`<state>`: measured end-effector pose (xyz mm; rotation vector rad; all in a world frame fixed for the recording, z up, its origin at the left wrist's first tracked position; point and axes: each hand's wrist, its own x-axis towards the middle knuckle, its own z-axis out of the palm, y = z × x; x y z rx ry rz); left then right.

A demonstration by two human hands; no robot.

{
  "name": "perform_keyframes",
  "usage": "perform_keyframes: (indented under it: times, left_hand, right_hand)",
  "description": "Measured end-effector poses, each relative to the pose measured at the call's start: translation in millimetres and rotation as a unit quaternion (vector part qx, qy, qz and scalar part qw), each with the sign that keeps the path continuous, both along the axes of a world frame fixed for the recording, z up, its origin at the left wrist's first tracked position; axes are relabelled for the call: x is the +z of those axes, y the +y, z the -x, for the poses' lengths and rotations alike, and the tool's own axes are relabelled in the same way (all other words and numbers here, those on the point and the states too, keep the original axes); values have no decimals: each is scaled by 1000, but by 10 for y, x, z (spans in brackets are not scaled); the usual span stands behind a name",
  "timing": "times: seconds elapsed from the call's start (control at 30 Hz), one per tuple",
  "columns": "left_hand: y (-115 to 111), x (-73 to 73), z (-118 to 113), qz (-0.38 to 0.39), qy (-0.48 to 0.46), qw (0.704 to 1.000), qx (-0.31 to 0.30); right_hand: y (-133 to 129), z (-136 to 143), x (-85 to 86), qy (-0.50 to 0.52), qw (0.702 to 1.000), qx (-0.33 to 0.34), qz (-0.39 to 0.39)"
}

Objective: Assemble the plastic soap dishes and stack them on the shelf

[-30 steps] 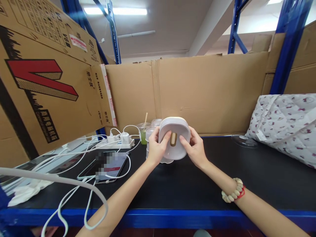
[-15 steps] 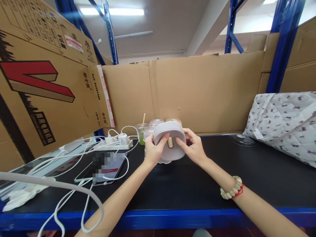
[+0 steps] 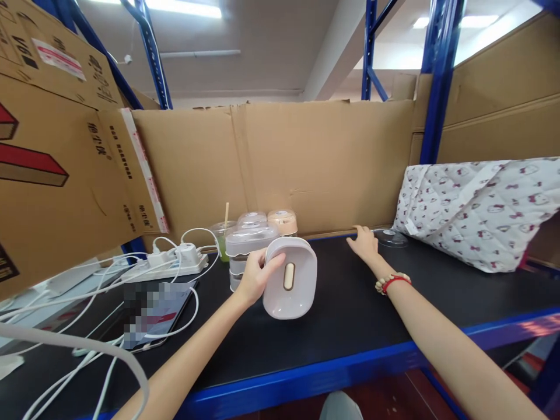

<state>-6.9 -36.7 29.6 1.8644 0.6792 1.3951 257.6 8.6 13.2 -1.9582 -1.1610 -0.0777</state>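
Observation:
My left hand point(image 3: 254, 279) grips the left rim of a pale lilac plastic container point(image 3: 301, 287), thumb over the edge. One broad face with rounded corners is turned towards me; a cream oval piece with a gold-brown border sits in its middle. My right hand point(image 3: 364, 244) reaches over the table's far side with its fingers spread and nothing visible in them. Just right of those fingers lies a clear plastic lid point(image 3: 391, 237). Behind my left hand stands a stacked container with a clear top point(image 3: 252, 234), and a peach-rimmed jar point(image 3: 282, 221) is beside it.
A cup of green drink point(image 3: 224, 242) with a straw stands at the back. To the left are a white power strip point(image 3: 175, 265), loose white cables and a phone-like device point(image 3: 160, 315). A quilted patterned bag point(image 3: 472, 213) rests at the right. Cardboard point(image 3: 324, 169) walls the back.
My right hand has let go of the container and moved right towards the clear lid. The container, now in my left hand alone, faces me more squarely. The view has swung right.

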Motion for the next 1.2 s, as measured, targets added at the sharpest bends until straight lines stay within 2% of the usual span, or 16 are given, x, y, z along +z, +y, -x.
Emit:
perform_keyframes:
  times: [0.13, 0.23, 0.3, 0.4, 0.5, 0.63, 0.73, 0.8, 0.87, 0.93, 1.0, 1.1, 1.13, 1.2]
  left_hand:
    - [19, -44, -19, 5, 30, 1000, -6]
    - [22, -66, -40, 19, 30, 999, -14]
    - [13, -70, -52, 36, 28, 999, -17]
    - [-3, -67, -65, 71, 25, 997, -20]
    - [-11, -73, -72, 119, 19, 993, -17]
    - [-7, -85, -92, 189, -22, 982, 13]
    - [-12, -73, -125, 224, -96, 969, 30]
    - [-22, -59, -152, 232, -146, 961, 26]
    - [-34, -57, -176, 242, -175, 954, 12]
    - [-45, -71, -193, 240, -189, 952, 5]
    - [-54, -93, -198, 213, -204, 956, 7]
    - [-64, -106, -185, 157, -234, 959, 7]
    - [-66, -101, -178, 143, -245, 959, 9]
    - [-68, -80, -164, 115, -268, 956, 25]
  right_hand:
    - [-26, -318, -143, 13, 996, -67, 57]
    - [-3, -403, -146, -16, 988, -91, 127]
    - [10, -402, -111, -49, 982, -95, 153]
    - [0, -358, -57, -83, 980, -110, 142]
    - [-33, -321, -40, -31, 978, -124, 165]
    - [-67, -289, -22, 18, 974, -85, 210]
    - [-69, -210, 60, 39, 987, -63, 140]
    - [-70, -103, 147, 41, 998, -47, 31]
    - [-89, 56, 231, 15, 993, -4, -120]
    - [-141, 260, 284, -33, 959, 84, -268]
    - [-224, 483, 292, -105, 898, 214, -369]
    - [-357, 769, 243, -231, 785, 404, -408]
    - [-389, 836, 220, -254, 760, 439, -406]
    - [-426, 923, 176, -267, 743, 461, -406]
